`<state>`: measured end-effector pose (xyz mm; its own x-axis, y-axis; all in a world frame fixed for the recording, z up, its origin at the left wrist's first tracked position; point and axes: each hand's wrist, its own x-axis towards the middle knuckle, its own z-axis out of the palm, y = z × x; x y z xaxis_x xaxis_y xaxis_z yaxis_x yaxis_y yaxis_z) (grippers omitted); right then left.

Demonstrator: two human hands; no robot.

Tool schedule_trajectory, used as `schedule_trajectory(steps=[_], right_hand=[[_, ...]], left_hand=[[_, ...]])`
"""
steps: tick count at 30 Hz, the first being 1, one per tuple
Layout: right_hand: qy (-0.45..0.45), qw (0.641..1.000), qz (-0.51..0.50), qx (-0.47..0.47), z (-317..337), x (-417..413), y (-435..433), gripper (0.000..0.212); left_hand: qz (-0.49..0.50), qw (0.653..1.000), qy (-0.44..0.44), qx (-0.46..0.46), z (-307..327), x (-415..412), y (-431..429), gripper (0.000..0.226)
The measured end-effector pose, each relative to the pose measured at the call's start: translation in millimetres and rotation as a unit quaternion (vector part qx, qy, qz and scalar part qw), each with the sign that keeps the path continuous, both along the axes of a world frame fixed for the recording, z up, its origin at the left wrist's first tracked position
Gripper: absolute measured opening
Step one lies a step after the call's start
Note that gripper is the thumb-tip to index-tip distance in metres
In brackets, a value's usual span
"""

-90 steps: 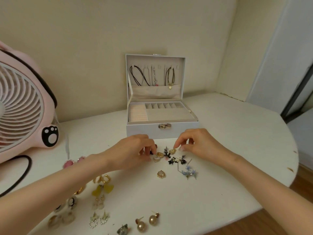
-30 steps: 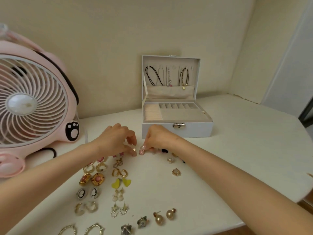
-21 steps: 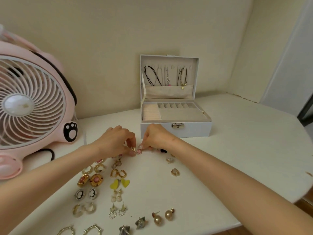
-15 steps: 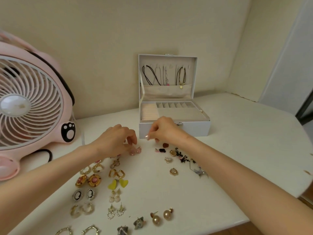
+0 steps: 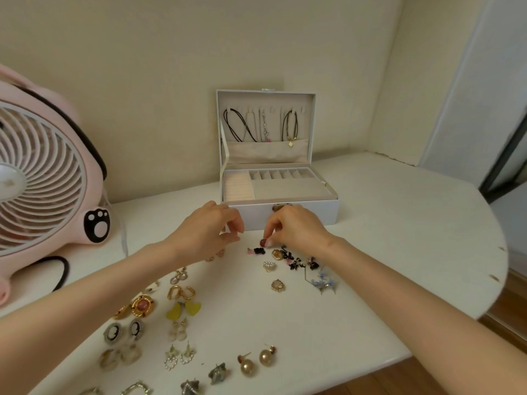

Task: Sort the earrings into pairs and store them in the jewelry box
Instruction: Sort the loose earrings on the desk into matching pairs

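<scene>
Many earrings [image 5: 181, 292] lying paired across white table [image 5: 370, 252], cream walls [image 5: 171, 81] behind; box [image 5: 285, 192] sitting open at back; right hand [image 5: 296, 229] pinching dark red stud [image 5: 263, 242]; left hand [image 5: 208, 232] hovering curled, grip unclear.

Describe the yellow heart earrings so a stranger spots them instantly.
Find the big pink fan on the white table's left; paired earrings lie in rows beside it. The translucent yellow heart earrings sit just nearer the camera than the chunky gold hoops, and nothing else there is yellow.
</scene>
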<state>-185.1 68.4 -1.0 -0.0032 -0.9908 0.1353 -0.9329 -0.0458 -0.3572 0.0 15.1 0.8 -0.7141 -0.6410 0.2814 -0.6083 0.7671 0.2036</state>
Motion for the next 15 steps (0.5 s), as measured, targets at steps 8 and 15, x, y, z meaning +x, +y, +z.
schedule_trajectory(steps=[8,15], right_hand=[[-0.233,0.972,0.008,0.023,12,1,6,0.009],[-0.23,0.973,-0.001,0.0,12,-9,9,0.01]], left_hand=[[-0.033,0.991,0.077,0.108,4,-19,17,0.023],[-0.033,0.989,0.059,0.13,6,-16,17,0.011]])
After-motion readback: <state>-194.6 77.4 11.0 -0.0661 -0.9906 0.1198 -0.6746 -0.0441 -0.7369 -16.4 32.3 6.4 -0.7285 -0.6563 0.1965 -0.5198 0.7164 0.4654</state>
